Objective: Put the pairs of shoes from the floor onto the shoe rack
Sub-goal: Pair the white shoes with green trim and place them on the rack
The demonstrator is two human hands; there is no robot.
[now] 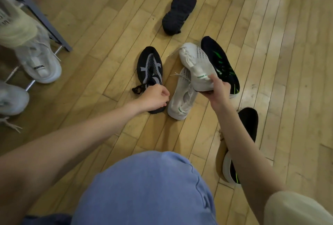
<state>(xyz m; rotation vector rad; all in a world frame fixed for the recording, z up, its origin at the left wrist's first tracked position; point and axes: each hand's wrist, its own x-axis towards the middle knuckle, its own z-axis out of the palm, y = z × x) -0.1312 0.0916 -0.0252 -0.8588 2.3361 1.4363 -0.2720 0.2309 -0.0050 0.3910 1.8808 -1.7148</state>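
Hiding the black shoe (150, 69) heel, left hand (153, 99) grip closed; right hand (219, 89) grips white sneaker (197, 66).

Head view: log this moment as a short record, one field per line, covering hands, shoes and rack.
left hand: closed on the heel end of the black and grey shoe, which lies on the floor
right hand: gripping the heel of a white shoe, raised
second white shoe: on the floor, under the raised one
black and green shoes: one behind the white pair, one by the right forearm
black shoe: sole up, farthest away
shoe rack: left, holds pale shoes
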